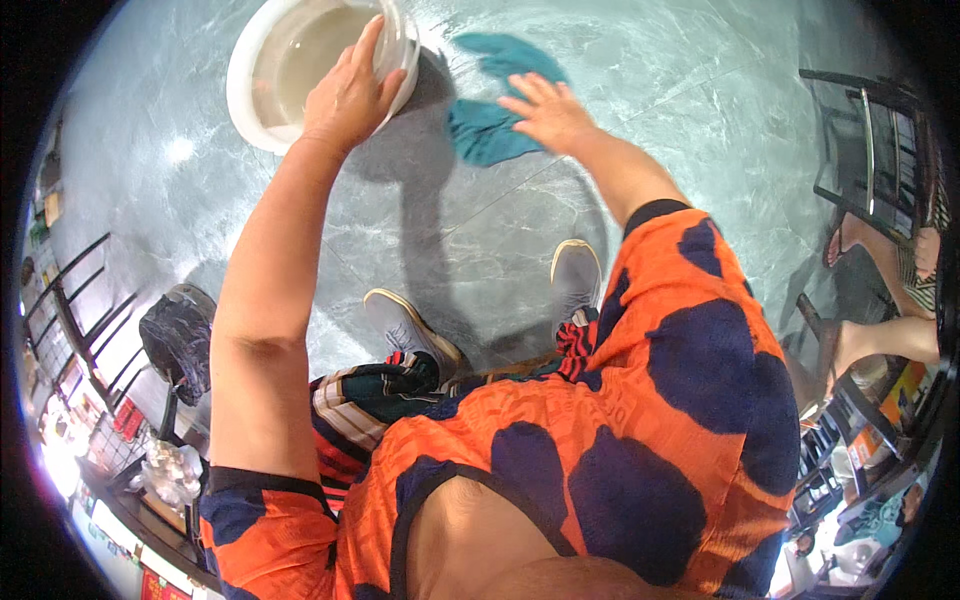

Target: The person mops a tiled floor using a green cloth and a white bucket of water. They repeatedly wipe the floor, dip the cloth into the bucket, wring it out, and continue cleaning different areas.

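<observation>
A white plastic bucket (244, 90) with cloudy liquid inside stands at the upper left of the head view. My left hand (351, 97) is at its near right rim, fingers reaching over the edge; whether they grip it is hard to tell. To the right of the bucket, a teal cloth (495, 131) lies spread on the grey marbled floor (525, 202). My right hand (546, 112), fingers spread, is over the cloth's right side, palm down; it is slightly blurred, and contact with the cloth is not certain.
My grey shoes (576, 274) are on the floor below the cloth. A dark metal-framed chair (870, 150) is at the right, near another person's bare legs (885, 341). At the left are a black bag-like object (178, 341) and a dark rack (82, 322).
</observation>
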`<action>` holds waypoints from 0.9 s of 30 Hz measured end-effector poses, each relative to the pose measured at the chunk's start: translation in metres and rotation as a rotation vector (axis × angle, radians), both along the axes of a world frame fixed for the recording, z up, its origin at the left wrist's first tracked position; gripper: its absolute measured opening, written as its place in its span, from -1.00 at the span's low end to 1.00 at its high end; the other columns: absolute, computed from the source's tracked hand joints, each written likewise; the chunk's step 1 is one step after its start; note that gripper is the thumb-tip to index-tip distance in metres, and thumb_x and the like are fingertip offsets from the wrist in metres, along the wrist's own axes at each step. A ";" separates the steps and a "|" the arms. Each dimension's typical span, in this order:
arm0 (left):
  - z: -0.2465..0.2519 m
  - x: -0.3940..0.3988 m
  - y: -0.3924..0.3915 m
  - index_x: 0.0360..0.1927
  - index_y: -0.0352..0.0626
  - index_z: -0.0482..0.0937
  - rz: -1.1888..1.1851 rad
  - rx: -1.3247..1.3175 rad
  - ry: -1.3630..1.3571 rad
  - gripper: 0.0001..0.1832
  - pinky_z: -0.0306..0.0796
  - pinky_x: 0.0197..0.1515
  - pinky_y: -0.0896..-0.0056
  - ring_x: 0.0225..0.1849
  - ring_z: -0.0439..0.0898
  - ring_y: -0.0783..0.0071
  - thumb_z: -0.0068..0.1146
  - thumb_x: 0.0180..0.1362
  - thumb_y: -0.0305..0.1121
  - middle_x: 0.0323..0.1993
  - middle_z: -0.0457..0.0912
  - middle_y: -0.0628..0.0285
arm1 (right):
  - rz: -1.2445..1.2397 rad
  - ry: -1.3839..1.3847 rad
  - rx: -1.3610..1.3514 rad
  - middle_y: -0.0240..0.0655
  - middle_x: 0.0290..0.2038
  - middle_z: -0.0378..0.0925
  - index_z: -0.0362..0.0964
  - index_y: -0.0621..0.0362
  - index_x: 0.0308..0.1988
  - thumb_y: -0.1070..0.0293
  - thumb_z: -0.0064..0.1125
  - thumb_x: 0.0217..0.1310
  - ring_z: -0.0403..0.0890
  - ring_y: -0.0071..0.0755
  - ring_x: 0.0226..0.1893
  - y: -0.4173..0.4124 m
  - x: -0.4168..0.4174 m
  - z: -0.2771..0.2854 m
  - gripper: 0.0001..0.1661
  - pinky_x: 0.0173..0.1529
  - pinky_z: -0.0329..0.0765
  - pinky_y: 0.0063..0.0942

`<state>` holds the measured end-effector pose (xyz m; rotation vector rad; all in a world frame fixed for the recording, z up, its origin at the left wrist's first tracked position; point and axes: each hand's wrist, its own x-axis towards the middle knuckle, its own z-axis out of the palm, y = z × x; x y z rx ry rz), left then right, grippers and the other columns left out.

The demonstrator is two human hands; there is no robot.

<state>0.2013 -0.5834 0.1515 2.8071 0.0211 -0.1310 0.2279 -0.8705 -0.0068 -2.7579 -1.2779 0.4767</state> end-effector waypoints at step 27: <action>-0.024 0.010 0.001 0.16 -0.29 0.27 -0.022 0.310 0.057 -0.41 0.38 -0.10 -0.01 -0.10 0.50 -0.17 -0.04 0.21 -0.05 -0.09 0.52 -0.20 | -3.073 -0.010 -0.262 -0.11 0.18 0.28 0.17 0.27 0.19 -0.35 -0.13 0.07 0.18 -0.02 0.25 -0.356 -0.456 -0.076 -0.03 0.32 0.08 -0.17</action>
